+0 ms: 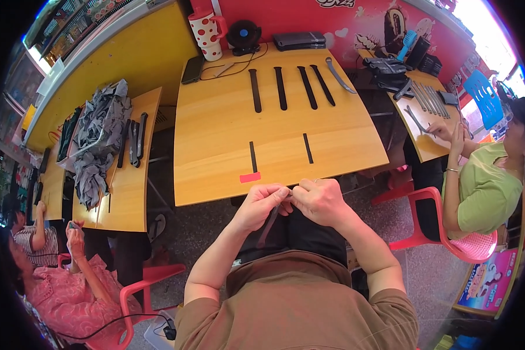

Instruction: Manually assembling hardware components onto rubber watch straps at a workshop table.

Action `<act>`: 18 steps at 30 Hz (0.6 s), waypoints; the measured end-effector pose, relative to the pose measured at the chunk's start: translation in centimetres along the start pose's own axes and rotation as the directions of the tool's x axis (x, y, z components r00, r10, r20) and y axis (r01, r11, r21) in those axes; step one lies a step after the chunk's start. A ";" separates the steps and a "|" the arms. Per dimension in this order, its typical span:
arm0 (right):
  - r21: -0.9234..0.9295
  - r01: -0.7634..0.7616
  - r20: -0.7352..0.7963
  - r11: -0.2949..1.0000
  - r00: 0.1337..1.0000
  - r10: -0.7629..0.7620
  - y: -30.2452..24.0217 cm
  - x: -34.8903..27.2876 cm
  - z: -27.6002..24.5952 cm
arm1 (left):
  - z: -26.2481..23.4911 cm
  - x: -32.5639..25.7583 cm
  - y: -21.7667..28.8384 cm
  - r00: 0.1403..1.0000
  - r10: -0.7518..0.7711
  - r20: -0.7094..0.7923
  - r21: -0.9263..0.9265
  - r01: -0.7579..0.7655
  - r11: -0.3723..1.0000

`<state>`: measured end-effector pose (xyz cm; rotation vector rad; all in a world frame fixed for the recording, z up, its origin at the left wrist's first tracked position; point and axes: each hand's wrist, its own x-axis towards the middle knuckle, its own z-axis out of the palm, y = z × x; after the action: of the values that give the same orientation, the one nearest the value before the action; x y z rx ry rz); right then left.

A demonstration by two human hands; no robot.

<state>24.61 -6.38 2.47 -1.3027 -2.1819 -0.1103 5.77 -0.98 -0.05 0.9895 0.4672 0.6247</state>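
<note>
Just off the table's front edge, over my lap, my left hand (262, 205) and my right hand (319, 201) meet with fingers pinched together. Between them is a dark narrow strap (266, 228), its free end hanging below my left hand. The pinched spot is too small to make out in detail. On the wooden table (210, 134) lies a row of dark straps (281, 87), with a curved grey strap (340, 76) at its right end. Nearer to me are two thin black strips (252, 156) and a small red piece (250, 177).
A polka-dot cup (206, 36), a phone (193, 70), a round black fan-like device (244, 36) and a black pouch (299, 40) stand along the back. People sit at side tables: left with grey pieces in a basket (96, 131), right with grey straps (429, 98).
</note>
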 end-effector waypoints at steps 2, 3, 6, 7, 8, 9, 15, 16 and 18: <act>-0.003 0.006 0.009 1.000 1.000 -0.006 -0.2 -0.1 0.1 | -0.4 -0.2 0.5 0.998 -0.068 0.013 0.063 0.068 0.996; -0.006 0.011 0.019 1.000 1.000 -0.011 -0.4 0.0 0.1 | -0.4 -0.3 0.5 0.998 -0.067 0.015 0.065 0.066 0.996; -0.013 0.027 -0.025 1.000 0.999 -0.027 -0.8 0.3 0.3 | -0.7 -0.2 0.4 1.000 -0.022 0.008 0.118 0.020 0.993; -0.016 0.027 -0.026 1.000 0.999 -0.027 -1.0 0.4 0.5 | -0.8 -0.1 0.2 0.999 -0.030 -0.015 0.111 0.031 0.993; -0.029 0.035 -0.008 0.999 0.999 -0.036 -1.2 0.5 0.8 | -0.8 -0.1 0.2 0.999 -0.040 -0.037 0.104 0.044 0.994; -0.040 0.044 0.011 0.998 0.999 -0.044 -1.3 0.5 1.0 | -0.7 -0.1 0.2 0.999 -0.040 -0.033 0.105 0.044 0.994; -0.186 0.117 0.003 0.975 0.993 -0.119 -2.5 0.2 1.6 | -0.9 0.1 -0.4 0.983 -0.064 -0.170 -0.084 0.051 0.995; -0.212 0.125 -0.003 0.969 0.992 -0.128 -2.4 -0.3 2.0 | -0.6 0.1 -0.7 0.980 -0.085 -0.178 -0.099 0.068 0.993; -0.231 0.101 -0.006 0.968 0.994 -0.105 -2.4 -0.7 2.2 | -0.7 0.2 -1.1 0.982 -0.101 -0.159 -0.120 0.082 0.989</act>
<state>21.86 -7.38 0.79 -1.3042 -2.2731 -0.4264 5.80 -0.87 -1.32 0.8077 0.6132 0.6455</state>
